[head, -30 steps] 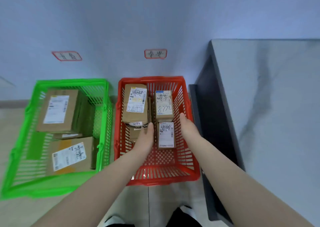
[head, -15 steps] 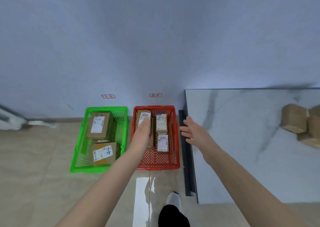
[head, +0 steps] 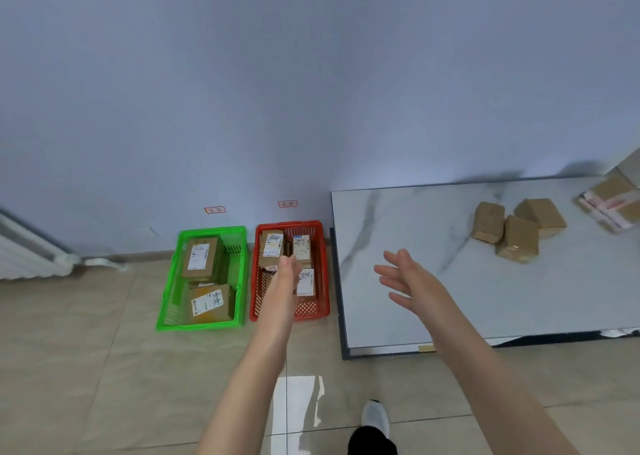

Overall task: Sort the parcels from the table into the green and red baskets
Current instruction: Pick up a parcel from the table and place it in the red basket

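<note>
- Pale blue-grey wall point(head: 311, 90) and beige tiled floor point(head: 86, 350) filled most of the view. A green plastic basket point(head: 202, 326) and a red plastic basket point(head: 291, 317) sat side by side at the wall's foot, with a white marble-patterned table point(head: 485, 298) at 3 o'clock of them.
- A second earlier both hands had flanked the small label-topped cardboard parcel point(head: 306, 281) low in the red basket. By this moment they had lifted clear and the view had drawn back.
- The left hand point(head: 287, 269) hovered above the red basket, fingers pointing to 12 o'clock, its grip slack and empty as far as the blur allowed.
- The right hand point(head: 407, 279) had swung out over the table's near-left part. Its fingers were spread and its grip was open, touching nothing.
- That parcel had stayed in the red basket's near-right part, so I judged that drop finished and the reach for the next one begun.
- It lay flat with its label up and its long axis running 12 to 6 o'clock, parallel to the two labelled parcels beyond it.
- Three plain brown cardboard boxes point(head: 516, 236) were still clustered on the table at 2 o'clock of the right hand, touching one another at differing angles. A tape-wrapped parcel point(head: 613, 201) lay beyond them at the right edge, so sorting was unfinished.
</note>
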